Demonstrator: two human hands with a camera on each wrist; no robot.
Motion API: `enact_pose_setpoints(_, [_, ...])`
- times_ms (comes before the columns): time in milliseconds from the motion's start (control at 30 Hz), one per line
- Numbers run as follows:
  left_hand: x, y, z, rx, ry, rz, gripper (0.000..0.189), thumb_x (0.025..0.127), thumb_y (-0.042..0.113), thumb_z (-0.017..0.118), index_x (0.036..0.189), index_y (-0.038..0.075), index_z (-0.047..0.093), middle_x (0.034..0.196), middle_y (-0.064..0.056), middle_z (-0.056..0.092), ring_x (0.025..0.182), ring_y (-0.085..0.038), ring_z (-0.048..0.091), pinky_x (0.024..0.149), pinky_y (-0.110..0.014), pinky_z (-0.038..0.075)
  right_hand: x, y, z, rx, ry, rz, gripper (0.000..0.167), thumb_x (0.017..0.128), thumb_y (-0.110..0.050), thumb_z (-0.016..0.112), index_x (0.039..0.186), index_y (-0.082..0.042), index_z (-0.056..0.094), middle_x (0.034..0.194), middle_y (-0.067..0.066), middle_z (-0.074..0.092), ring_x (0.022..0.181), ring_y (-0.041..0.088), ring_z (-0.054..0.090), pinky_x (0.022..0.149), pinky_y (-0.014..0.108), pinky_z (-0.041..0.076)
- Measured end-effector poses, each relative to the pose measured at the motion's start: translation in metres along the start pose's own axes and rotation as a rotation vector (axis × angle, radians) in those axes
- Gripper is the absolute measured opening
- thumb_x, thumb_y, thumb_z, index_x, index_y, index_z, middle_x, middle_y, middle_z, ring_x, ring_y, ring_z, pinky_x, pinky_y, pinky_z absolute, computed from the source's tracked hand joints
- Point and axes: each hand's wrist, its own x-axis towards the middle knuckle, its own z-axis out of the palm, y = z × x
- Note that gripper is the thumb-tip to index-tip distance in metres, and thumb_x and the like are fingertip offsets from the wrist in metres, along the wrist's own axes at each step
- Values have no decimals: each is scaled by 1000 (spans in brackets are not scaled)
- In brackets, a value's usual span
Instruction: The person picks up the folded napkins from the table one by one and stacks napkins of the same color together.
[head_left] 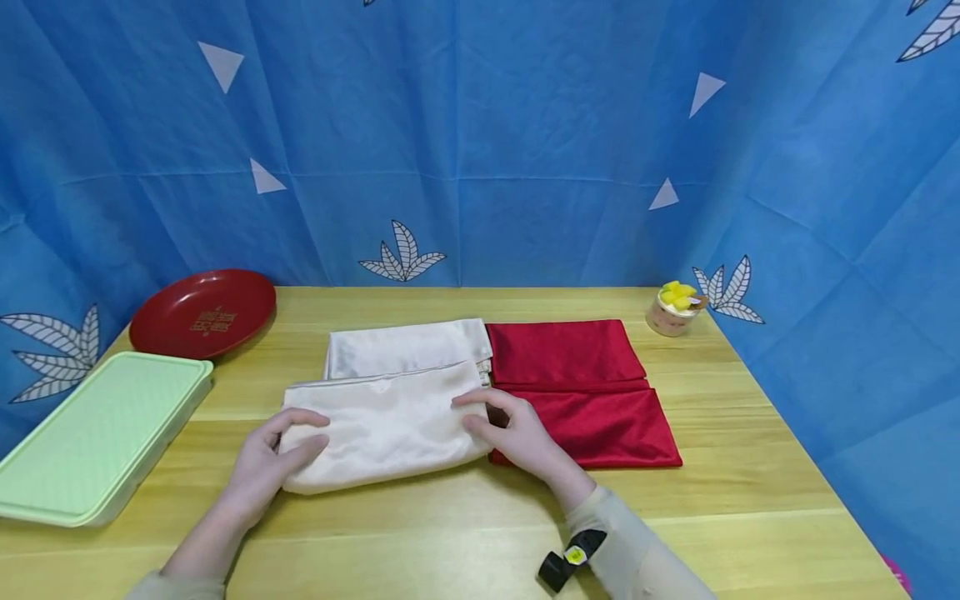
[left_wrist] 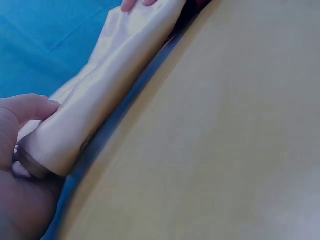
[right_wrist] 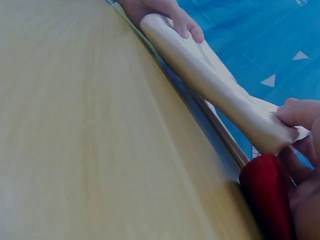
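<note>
A folded piece of white satin cloth [head_left: 390,429] is held between the two hands, its front edge slightly raised off the table in both wrist views. My left hand [head_left: 258,462] grips its left end, thumb and fingers on either side of the fold. At the other end my right hand [head_left: 525,437] pinches the right edge, with fingers underneath in the right wrist view. Behind lies another white satin section [head_left: 405,348], partly covered by the front one. A folded red satin cloth [head_left: 573,354] lies flat to the right, in two strips, next to my right hand.
A light green lidded box [head_left: 97,433] stands at the left, in front of a dark red oval tray [head_left: 202,312]. At the back right corner sits a small cup with yellow topping [head_left: 671,312]. A blue patterned curtain [head_left: 525,167] hangs behind the wooden table [head_left: 420,542].
</note>
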Motion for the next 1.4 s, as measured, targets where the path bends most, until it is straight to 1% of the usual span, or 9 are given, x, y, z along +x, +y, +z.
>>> enact_pose_setpoints(200, [20, -5, 3, -39, 130, -12, 28, 86, 13, 72, 110, -1, 66, 114, 4, 59, 111, -8, 48, 87, -14, 40, 11, 3, 0, 34, 67, -19, 25, 89, 1, 64, 113, 4, 64, 108, 17, 63, 86, 11, 56, 74, 22, 46])
enact_pose_setpoints(300, [32, -5, 8, -36, 200, -30, 31, 85, 16, 74, 111, 1, 67, 114, 5, 59, 112, -9, 48, 87, -13, 40, 16, 7, -2, 41, 127, -5, 26, 89, 0, 65, 114, 4, 64, 98, 18, 64, 80, 9, 55, 71, 22, 46])
enact_pose_setpoints(433, [50, -5, 16, -75, 281, -9, 31, 83, 15, 76, 110, 1, 68, 110, 4, 62, 111, -11, 48, 90, -14, 38, 26, 12, -5, 46, 227, -7, 27, 89, 0, 65, 115, 5, 63, 84, 17, 61, 73, 11, 54, 65, 21, 43])
enact_pose_setpoints(600, [72, -7, 27, -161, 348, 48, 30, 80, 8, 77, 107, -2, 69, 104, 3, 65, 113, -12, 49, 99, -18, 34, 43, 17, -6, 80, 369, 10, 29, 89, 1, 65, 117, 5, 63, 86, 18, 56, 76, 14, 49, 65, 19, 42])
enact_pose_setpoints(767, [90, -7, 32, -182, 408, 60, 30, 79, 6, 78, 106, -2, 70, 105, 0, 65, 112, -12, 49, 99, -21, 36, 61, 34, -6, 119, 447, 37, 32, 88, 0, 65, 120, 4, 63, 88, 17, 56, 79, 15, 48, 68, 18, 42])
enact_pose_setpoints(900, [99, -6, 33, -163, 428, 58, 30, 79, 7, 78, 107, -2, 69, 111, -4, 62, 113, -12, 49, 96, -22, 38, 69, 52, -9, 113, 467, 74, 36, 89, -5, 67, 124, -2, 63, 90, 12, 53, 83, 16, 47, 73, 18, 42])
enact_pose_setpoints(1100, [103, -8, 30, -106, 421, 53, 29, 82, 4, 74, 110, -3, 68, 119, -13, 61, 123, -16, 48, 102, -28, 38, 72, 56, -7, 43, 465, 165, 37, 89, -8, 67, 126, -9, 63, 103, 12, 63, 89, 15, 57, 76, 19, 46])
enact_pose_setpoints(1233, [103, -9, 28, -65, 406, 41, 30, 84, 3, 72, 113, -2, 68, 125, -16, 59, 126, -19, 45, 105, -32, 35, 72, 57, -6, 15, 468, 176, 37, 88, -5, 67, 125, -8, 64, 104, 15, 67, 92, 20, 63, 77, 24, 49])
enact_pose_setpoints(1400, [102, -12, 27, -6, 416, -5, 31, 85, 3, 70, 116, 0, 67, 126, -16, 54, 117, -20, 47, 99, -29, 38, 68, 58, -6, -18, 445, 180, 38, 88, -8, 67, 126, -8, 63, 116, 11, 65, 103, 24, 62, 89, 33, 49])
